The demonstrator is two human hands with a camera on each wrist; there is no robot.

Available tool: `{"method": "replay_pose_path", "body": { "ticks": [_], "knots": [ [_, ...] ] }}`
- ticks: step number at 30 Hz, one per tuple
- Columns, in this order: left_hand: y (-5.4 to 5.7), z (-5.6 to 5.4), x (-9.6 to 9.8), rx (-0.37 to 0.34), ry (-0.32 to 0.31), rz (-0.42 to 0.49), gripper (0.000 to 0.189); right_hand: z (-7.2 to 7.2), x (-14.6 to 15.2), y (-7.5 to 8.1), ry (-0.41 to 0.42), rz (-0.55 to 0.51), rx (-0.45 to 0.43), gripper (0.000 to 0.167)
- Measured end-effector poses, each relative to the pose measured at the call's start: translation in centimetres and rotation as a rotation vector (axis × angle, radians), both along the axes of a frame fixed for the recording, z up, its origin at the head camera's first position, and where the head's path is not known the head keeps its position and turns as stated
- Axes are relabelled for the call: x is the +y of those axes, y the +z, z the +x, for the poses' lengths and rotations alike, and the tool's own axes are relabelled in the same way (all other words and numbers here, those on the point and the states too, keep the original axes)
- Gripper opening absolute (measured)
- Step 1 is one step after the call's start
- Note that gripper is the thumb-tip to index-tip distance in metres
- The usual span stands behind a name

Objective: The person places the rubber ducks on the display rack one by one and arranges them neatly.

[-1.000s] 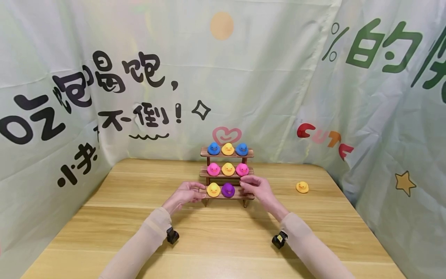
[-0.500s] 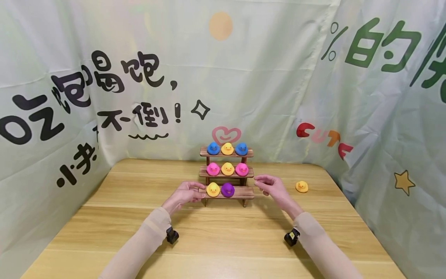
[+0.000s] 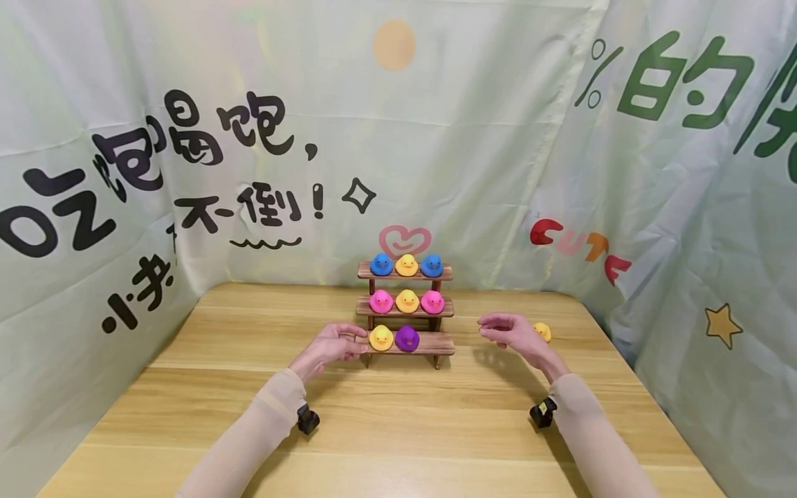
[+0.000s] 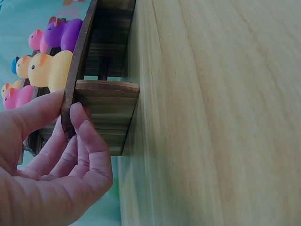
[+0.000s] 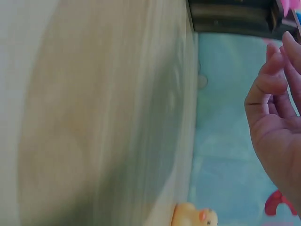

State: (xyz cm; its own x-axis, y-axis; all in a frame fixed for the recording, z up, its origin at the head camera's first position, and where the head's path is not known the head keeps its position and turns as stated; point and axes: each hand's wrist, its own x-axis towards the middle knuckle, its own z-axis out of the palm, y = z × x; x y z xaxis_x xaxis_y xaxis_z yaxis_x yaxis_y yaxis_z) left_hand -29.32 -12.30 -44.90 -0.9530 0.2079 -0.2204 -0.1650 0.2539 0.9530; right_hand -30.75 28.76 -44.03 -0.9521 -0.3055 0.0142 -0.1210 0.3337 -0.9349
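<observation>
A small three-tier wooden stand [image 3: 438, 343] holds rubber ducks in the middle of the table. At the left end of its lowest tier, my left hand [image 3: 330, 344] pinches the board between thumb and fingers, as the left wrist view shows. Beside those fingers sits a yellow duck [image 3: 381, 339], then a purple duck [image 3: 407, 339]; the right part of that tier is bare. My right hand [image 3: 513, 333] is above the table right of the stand, fingers loosely bent and holding nothing. It partly covers a lone yellow duck [image 3: 544, 331] in the head view.
A pink duck [image 3: 381, 301], a yellow one and another pink one fill the middle tier. Above them, a yellow duck [image 3: 407, 265] sits between two blue ones. The wooden table [image 3: 398, 429] meets printed cloth [image 3: 473, 138] at its back and sides.
My right hand has moved right, away from the purple duck and the lowest tier, toward the lone yellow duck. My left hand has stayed on the stand, and the ducks have kept their places.
</observation>
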Motion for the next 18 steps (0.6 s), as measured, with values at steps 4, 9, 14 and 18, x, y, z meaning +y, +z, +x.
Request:
{"method": "replay_pose_path", "body": {
  "ticks": [4,9,14,18],
  "knots": [
    [0.0,-0.1,0.0,0.001,-0.002,0.0,0.034,-0.1,1.3,0.1,-0.031,0.066,0.035,0.052],
    [-0.3,-0.2,-0.1,0.001,-0.002,-0.004,0.034,-0.2,2.7,0.0,-0.051,0.111,0.074,0.053],
    [-0.4,-0.3,-0.1,-0.004,-0.004,-0.005,0.033,-0.3,4.2,0.0,-0.073,0.145,0.105,0.052],
    [-0.4,-0.3,-0.1,-0.006,-0.001,-0.004,0.033,-0.3,5.2,0.1,-0.101,0.182,0.121,0.052]
  ]
}}
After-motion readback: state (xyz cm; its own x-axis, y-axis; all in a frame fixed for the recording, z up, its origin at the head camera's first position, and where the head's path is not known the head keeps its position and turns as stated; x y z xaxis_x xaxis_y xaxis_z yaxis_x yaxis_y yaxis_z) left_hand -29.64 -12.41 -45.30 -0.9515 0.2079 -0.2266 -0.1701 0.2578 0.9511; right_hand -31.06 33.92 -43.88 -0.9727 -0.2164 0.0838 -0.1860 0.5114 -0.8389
